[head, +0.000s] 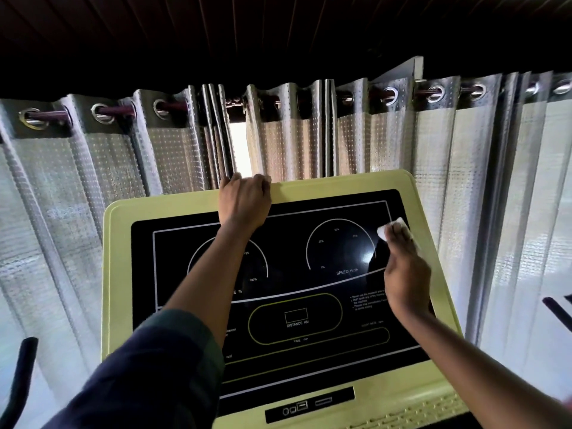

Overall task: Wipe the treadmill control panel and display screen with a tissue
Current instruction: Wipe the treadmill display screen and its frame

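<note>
At the far left, a black curved handlebar (21,366) is seen in front of grey dotted eyelet curtains (93,181). A pale yellow-green plastic treadmill control panel (119,274) is set in the middle, tilted up towards the curtains. Its glossy black display screen (288,252) is marked with 2 white dial arcs. The panel's top edge is gripped by the left hand (244,202), with the fingers curled together over the rim, and the arm is covered by a dark blue sleeve (148,366). Further right, a white folded tissue (385,232) is pressed against the screen's upper right corner by the right hand (405,274), whose fingers are laid straight and close together on it. A dark bar (557,311) is cut off at the right edge.
</note>
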### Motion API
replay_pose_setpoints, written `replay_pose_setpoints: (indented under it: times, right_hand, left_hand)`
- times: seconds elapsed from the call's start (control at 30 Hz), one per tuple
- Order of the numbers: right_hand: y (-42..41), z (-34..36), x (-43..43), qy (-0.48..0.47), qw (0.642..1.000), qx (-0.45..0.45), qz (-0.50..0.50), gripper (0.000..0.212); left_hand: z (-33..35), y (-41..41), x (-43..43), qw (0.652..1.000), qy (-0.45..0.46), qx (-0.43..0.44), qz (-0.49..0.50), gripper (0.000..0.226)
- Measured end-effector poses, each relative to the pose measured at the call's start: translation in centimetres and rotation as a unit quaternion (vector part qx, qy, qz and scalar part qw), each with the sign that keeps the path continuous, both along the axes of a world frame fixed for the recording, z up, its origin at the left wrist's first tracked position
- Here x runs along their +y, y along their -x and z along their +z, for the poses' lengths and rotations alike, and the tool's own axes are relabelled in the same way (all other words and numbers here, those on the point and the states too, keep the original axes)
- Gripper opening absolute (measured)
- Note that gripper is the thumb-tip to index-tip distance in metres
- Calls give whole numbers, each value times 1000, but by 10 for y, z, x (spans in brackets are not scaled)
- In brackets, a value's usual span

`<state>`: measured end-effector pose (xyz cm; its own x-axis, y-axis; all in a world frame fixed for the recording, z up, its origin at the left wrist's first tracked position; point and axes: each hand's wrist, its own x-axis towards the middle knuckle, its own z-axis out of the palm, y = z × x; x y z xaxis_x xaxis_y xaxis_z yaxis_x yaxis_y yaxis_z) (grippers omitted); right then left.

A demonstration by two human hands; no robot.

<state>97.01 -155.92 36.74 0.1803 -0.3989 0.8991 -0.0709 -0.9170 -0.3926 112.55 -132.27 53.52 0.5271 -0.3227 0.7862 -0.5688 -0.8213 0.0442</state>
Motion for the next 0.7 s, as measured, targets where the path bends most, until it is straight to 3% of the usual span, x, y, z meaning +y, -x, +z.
replay_pose_setpoints:
  times: [0.1, 0.3, 0.37, 0.5, 0.7]
  right_hand:
    - [-5, 8, -7, -19, 1000, -3, 17, 45]
    - [-21, 50, -22, -30, 999, 4, 18, 43]
    - [-18, 35, -1, -46, 999, -3, -4, 46]
    - [-9, -2, 29, 17, 999, 27, 21, 49]
    - [-28, 50, -18, -3, 999, 46, -4, 51]
  left_hand:
    - [2, 0, -3, 999, 3, 8, 32, 61]
    - [-2, 3, -4, 999, 3, -8, 38, 61]
    - [-1, 3, -4, 999, 2, -12, 32, 60]
    - [-2, 3, -4, 999, 13, -21, 31, 57]
    - [-3, 2, -4, 999, 11, -22, 35, 57]
